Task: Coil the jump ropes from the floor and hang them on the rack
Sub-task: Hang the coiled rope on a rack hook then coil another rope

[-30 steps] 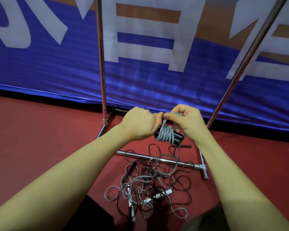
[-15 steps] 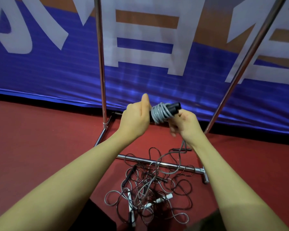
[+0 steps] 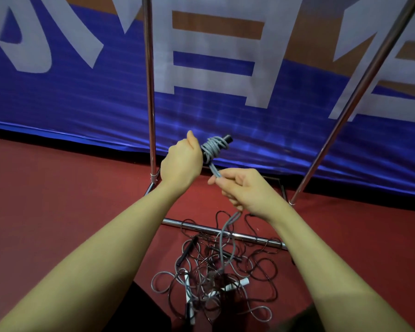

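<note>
Where the red floor [image 3: 58, 212] lies nearest the camera, a tangle of jump ropes [image 3: 216, 279]: thin dark cords and grey cords looped over one another, with black handles and white handles mixed in. Across the far edge of that heap, the low chrome base bar [image 3: 225, 232] of the rack, some loops draped over it. Rising from the pile, one grey rope [image 3: 225, 236], climbing to the right hand [image 3: 247, 190], pinched there between thumb and curled fingers, then running taut up and left. Just beyond, the left hand [image 3: 181, 164], fingers curled round a black handle [image 3: 227, 138], thumb pointing up; grey cord wound in several turns around that handle [image 3: 215, 147], only the dark tip poking out on the right. Hands close together, joined by the short tight stretch of cord. Behind, two chrome uprights [image 3: 150, 92] of the rack, the right one slanting in the wide view. Farthest back, a blue banner [image 3: 70, 104] with large white characters.
</note>
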`<state>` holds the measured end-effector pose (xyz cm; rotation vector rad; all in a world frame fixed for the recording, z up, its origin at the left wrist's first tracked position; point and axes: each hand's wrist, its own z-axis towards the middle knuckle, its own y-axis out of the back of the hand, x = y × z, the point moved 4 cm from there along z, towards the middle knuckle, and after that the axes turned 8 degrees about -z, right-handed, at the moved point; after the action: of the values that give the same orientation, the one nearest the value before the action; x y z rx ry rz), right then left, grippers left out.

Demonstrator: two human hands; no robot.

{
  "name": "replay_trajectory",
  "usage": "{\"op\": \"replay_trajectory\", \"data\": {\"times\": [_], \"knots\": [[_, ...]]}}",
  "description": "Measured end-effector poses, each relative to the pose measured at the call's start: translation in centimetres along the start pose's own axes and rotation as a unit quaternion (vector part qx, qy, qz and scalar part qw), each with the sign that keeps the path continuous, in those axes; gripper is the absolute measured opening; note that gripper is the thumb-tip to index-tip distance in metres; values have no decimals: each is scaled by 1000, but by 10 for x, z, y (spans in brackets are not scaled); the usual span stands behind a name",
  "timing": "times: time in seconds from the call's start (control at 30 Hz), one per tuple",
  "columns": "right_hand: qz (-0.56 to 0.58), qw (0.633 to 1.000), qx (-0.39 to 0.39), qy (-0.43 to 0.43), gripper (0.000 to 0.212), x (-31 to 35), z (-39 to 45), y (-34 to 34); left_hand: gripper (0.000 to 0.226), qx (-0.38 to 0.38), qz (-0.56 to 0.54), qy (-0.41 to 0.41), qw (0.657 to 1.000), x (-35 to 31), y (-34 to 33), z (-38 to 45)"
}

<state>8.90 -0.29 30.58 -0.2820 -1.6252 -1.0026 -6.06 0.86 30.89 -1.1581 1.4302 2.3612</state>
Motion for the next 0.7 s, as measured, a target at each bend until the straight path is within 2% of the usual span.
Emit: {"op": "replay_trajectory", "data": {"times": [0.17, 0.27, 0.4, 0.47, 0.6, 0.7], "knots": [[-75, 996, -15, 41, 11, 1, 0, 2, 47, 16, 92, -28, 995, 12, -7, 5], [-118, 990, -52, 60, 13, -2, 3, 12, 47, 10, 170, -84, 982, 6, -12, 2], [-252, 946, -141, 149, 15, -4, 3, 27, 42, 32, 214, -179, 960, -4, -21, -7], [-279, 925, -184, 180, 20, -6, 2, 33, 40, 36, 218, -225, 949, -10, -24, -11], [-250, 921, -227, 192, 18, -8, 2, 38, 46, 10, 175, -337, 925, -21, -24, -21], [-141, 950, -239, 146, 11, -9, 0, 41, 46, -6, 149, -389, 909, -27, -18, -25]]}}
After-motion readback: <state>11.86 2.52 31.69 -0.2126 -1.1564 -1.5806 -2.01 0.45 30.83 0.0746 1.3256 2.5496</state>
